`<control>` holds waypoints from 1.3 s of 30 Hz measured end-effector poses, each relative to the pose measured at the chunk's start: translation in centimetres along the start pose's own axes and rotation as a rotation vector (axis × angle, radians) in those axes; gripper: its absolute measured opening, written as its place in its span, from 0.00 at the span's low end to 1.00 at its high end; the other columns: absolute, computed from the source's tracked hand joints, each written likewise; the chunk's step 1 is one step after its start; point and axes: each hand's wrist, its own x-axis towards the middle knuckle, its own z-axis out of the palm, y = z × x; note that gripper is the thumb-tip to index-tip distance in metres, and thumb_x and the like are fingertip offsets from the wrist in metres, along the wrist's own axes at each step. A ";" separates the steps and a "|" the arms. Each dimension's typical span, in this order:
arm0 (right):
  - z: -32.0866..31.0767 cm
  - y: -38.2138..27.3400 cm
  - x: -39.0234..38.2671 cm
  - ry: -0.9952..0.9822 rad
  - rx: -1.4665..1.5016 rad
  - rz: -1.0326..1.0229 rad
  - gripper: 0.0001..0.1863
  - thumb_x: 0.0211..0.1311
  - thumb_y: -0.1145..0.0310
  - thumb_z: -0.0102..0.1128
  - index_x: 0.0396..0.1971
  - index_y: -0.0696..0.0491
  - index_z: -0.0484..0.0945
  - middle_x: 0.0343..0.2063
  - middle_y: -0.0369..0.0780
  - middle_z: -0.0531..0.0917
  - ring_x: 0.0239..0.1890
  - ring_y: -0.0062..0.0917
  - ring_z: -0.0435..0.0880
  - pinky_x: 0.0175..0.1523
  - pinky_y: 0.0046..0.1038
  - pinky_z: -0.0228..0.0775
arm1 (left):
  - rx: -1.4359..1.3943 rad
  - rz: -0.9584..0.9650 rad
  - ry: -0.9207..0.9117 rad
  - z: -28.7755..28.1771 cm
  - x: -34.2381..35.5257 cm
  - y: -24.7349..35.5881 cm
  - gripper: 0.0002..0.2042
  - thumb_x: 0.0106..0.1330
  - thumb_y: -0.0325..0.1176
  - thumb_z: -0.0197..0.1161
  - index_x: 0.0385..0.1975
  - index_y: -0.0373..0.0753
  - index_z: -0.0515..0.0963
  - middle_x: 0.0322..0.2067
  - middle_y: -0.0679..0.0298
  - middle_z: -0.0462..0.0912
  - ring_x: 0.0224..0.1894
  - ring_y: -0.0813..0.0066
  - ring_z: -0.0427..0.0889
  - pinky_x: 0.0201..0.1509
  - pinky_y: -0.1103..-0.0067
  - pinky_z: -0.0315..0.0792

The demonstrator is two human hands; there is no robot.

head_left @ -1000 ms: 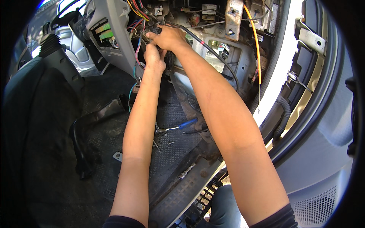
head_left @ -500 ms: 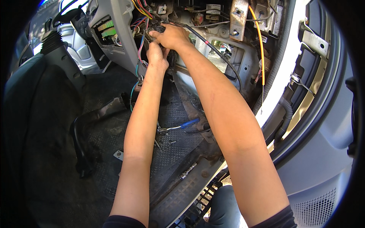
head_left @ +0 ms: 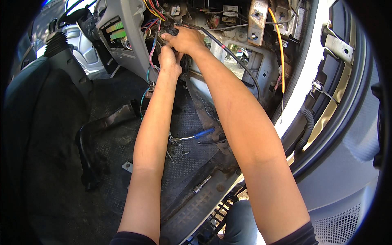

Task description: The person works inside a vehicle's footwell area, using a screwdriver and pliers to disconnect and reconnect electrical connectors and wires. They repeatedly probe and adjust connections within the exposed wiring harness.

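Both my arms reach forward into the opened dash of a vehicle. My left hand [head_left: 168, 60] is closed low among the wiring, its fingers bent around something dark that I cannot make out. Just above and to its right, my right hand [head_left: 188, 40] is curled against a dark part [head_left: 169, 31], thumb pointing left; most of its fingers are hidden behind the hand. Coloured wires [head_left: 154, 12] run down just left of both hands. A black cable [head_left: 234, 57] with a red band passes to the right of my right hand.
On the floor mat lie a blue-handled ratchet [head_left: 198, 134], a socket extension [head_left: 202, 183] and a small metal bracket [head_left: 127, 166]. A black duct [head_left: 83, 153] lies at left. An orange cable [head_left: 281, 53] hangs at right, near the white door frame [head_left: 295, 98]. A fuse panel [head_left: 116, 30] is exposed.
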 end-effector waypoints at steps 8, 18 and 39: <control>0.1 0.1 -0.1 0.033 0.014 -0.015 0.34 0.65 0.41 0.59 0.64 0.46 0.74 0.64 0.42 0.75 0.66 0.39 0.74 0.67 0.43 0.67 | -0.063 0.019 -0.021 -0.7 1.1 -0.5 0.14 0.65 0.36 0.62 0.45 0.33 0.78 0.42 0.61 0.80 0.37 0.73 0.79 0.45 0.76 0.77; -0.1 0.0 -0.1 0.003 0.005 -0.004 0.34 0.64 0.41 0.59 0.62 0.50 0.75 0.61 0.46 0.78 0.64 0.41 0.76 0.66 0.43 0.68 | -0.020 0.024 -0.012 -0.5 0.6 -0.4 0.11 0.68 0.37 0.57 0.42 0.36 0.78 0.41 0.63 0.81 0.39 0.74 0.79 0.48 0.75 0.76; 0.2 0.4 0.5 -0.017 0.056 0.018 0.36 0.62 0.42 0.63 0.61 0.54 0.74 0.57 0.48 0.81 0.62 0.41 0.78 0.66 0.41 0.68 | 0.011 -0.004 0.006 -0.3 0.3 -0.3 0.11 0.73 0.41 0.53 0.39 0.43 0.79 0.39 0.67 0.82 0.45 0.76 0.80 0.54 0.74 0.73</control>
